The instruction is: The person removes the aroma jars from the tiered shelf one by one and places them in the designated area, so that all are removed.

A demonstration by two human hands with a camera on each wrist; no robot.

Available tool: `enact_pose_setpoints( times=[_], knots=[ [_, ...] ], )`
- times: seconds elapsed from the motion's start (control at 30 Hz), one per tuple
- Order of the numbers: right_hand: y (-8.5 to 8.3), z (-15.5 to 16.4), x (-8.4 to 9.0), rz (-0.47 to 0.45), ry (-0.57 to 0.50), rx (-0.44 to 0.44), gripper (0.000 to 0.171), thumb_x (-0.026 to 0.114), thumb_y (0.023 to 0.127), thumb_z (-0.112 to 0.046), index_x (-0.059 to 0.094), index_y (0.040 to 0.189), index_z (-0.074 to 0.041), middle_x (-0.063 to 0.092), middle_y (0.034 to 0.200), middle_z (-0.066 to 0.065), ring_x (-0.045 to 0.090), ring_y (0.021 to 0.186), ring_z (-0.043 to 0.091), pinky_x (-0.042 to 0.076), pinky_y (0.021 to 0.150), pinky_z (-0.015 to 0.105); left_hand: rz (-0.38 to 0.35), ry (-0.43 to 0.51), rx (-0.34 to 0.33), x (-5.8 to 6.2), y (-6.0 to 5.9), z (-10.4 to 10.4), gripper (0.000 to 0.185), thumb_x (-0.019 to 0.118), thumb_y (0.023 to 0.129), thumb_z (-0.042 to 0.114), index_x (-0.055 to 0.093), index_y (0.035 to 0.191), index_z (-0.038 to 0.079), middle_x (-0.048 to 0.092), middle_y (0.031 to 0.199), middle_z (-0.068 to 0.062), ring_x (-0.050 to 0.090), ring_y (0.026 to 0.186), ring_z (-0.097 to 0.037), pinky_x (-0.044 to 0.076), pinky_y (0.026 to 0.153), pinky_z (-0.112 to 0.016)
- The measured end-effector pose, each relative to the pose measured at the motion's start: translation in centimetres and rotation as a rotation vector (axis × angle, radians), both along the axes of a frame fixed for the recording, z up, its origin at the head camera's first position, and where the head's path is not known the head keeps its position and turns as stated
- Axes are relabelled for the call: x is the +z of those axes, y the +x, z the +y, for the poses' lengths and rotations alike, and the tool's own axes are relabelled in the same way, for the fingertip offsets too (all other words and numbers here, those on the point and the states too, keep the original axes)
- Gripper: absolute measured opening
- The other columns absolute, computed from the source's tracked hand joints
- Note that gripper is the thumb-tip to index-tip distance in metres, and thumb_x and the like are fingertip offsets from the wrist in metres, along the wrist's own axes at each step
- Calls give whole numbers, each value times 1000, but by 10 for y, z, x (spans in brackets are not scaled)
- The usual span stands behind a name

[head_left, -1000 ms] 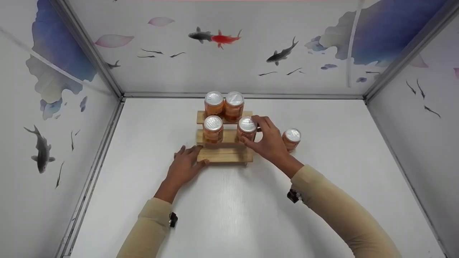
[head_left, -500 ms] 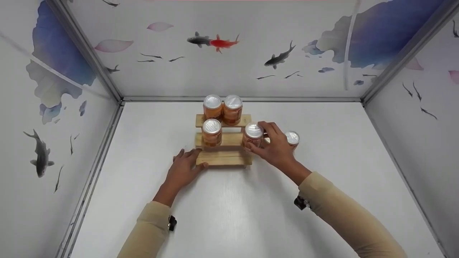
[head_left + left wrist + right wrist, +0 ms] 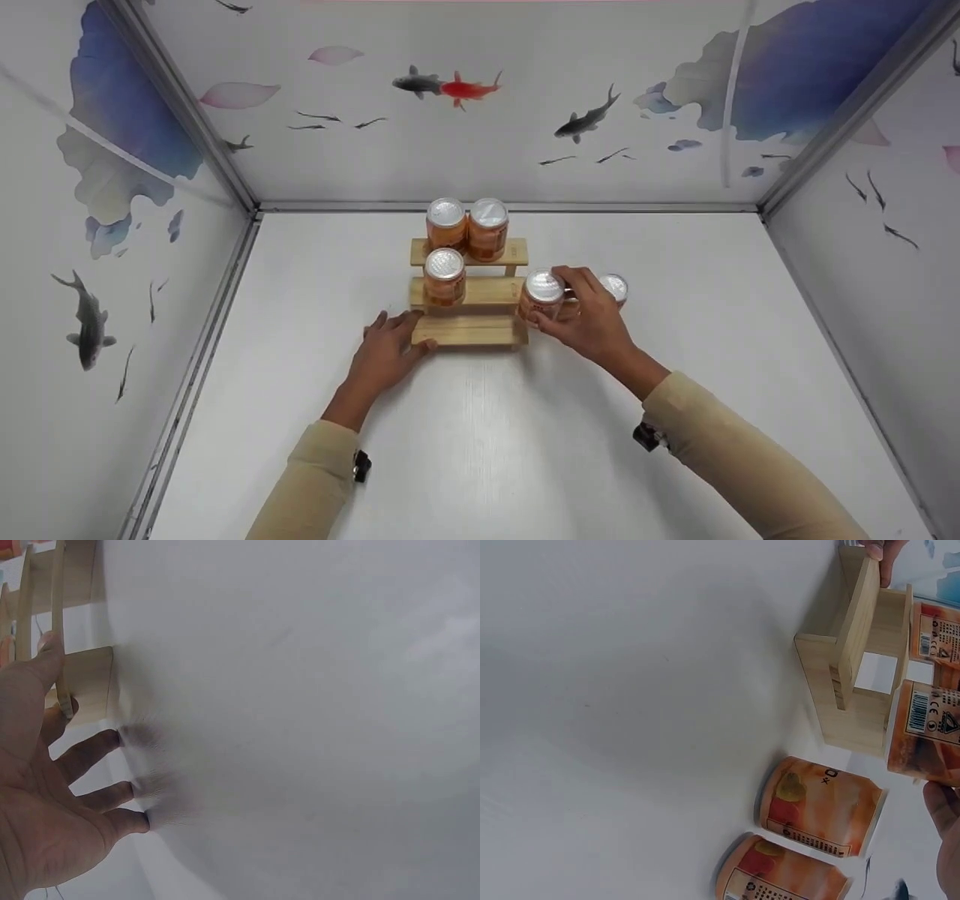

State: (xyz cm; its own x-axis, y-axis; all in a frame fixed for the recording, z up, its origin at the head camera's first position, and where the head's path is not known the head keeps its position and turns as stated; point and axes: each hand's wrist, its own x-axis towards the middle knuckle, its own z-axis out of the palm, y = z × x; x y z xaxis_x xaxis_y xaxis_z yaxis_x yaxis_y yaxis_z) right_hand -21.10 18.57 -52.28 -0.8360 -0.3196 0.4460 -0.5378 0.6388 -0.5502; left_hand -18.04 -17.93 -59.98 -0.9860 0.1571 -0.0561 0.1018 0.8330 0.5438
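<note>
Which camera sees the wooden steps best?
The head view: the whole wooden steps show, with three cans on them. The left wrist view catches only a corner; the right wrist view shows one end, side-on.

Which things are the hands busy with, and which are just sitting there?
Busy with:
- orange can, gripped by the right hand, beside the rack
- wooden step rack, its low front corner touched by the left hand

Just sitting there:
- two cans on the top step
- one can on the middle step
- one can on the table behind the right hand
</note>
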Motion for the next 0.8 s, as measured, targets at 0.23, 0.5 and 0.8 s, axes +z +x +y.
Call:
enact_pose_setpoints(
  times=[0.23,0.5,0.8],
  knots=[
    [3,9,-2,-3,5,15,74,99,86,-24,61,146,-3,67,133,18,74,118,33,66,93,49,0,-6,2,2,0,1,76,63,107,63,53,166,16,53,169,-18,32,164,-58,28,126,-83],
    [8,19,-7,-31,12,-12,75,99,86,-24,61,146,-2,67,132,17,75,114,30,67,84,49,-7,-19,6,1,0,1,77,62,107,64,53,166,14,53,170,-18,32,164,-56,28,126,-82],
    [13,29,-19,-48,19,-12,75,100,84,-22,60,144,0,66,130,17,75,120,33,68,94,47,-2,2,2,0,0,0,77,62,107,64,53,166,15,53,170,-18,32,164,-57,27,125,-83]
  ],
)
